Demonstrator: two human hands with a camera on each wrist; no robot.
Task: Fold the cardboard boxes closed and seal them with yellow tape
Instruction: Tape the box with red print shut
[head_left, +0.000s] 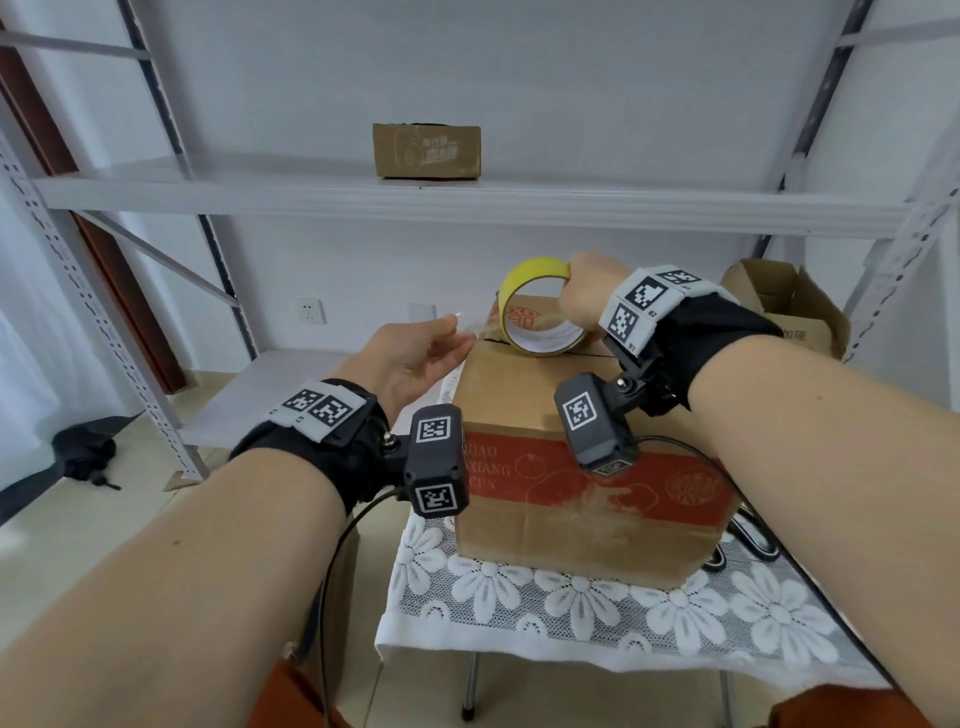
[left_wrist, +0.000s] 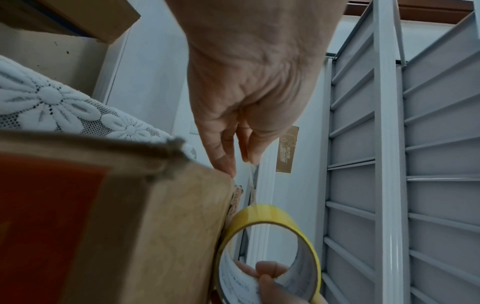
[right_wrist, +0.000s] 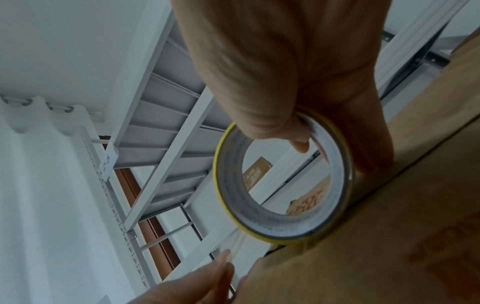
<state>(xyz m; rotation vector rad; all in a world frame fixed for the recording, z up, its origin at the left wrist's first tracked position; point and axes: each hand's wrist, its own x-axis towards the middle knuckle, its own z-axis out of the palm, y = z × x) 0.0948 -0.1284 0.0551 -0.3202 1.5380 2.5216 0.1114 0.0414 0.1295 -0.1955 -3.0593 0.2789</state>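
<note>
Clear tape film stretches from the left hand, which pinches its free end off the left edge of the closed cardboard box, to the yellow roll gripped by the right hand on the box top. Slack could wrinkle it or stick it to itself. Farther right, an open box stands; its contents are hidden.

the right hand hides part of the tape roll, and the pulled strip's free end is too faint to trace.
</note>
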